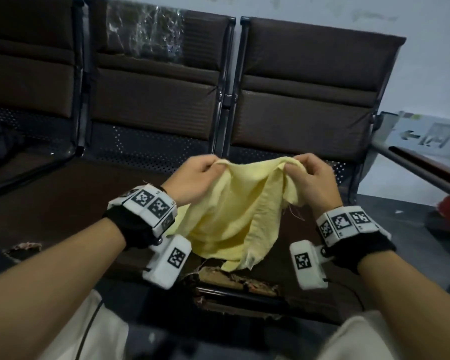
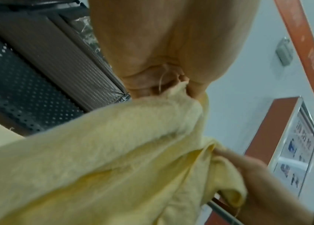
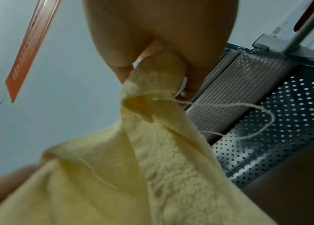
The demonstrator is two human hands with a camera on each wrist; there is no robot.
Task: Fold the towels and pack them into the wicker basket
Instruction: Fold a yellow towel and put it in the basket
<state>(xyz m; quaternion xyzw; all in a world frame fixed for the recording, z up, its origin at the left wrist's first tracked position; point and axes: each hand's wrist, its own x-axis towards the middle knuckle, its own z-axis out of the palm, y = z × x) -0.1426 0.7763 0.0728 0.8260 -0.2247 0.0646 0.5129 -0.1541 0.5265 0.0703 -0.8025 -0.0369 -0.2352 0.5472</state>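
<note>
A pale yellow towel (image 1: 231,214) hangs in the air over the middle seat of a bench. My left hand (image 1: 200,175) pinches its upper edge on the left, and my right hand (image 1: 304,175) pinches the upper edge on the right. The cloth sags between them and its lower corner reaches the torn front of the seat. In the left wrist view the towel (image 2: 113,152) runs up into my curled left fingers (image 2: 163,79). Seen from the right wrist, the towel (image 3: 152,152) has a loose thread and is bunched in my right fingers (image 3: 171,53). No wicker basket is in view.
A row of dark brown bench seats (image 1: 153,100) with perforated metal backs faces me. The seat's front edge (image 1: 231,279) is torn. A dark bundle (image 1: 0,141) lies on the left seat. A red-topped rail (image 1: 426,167) and a white box (image 1: 426,133) stand at right.
</note>
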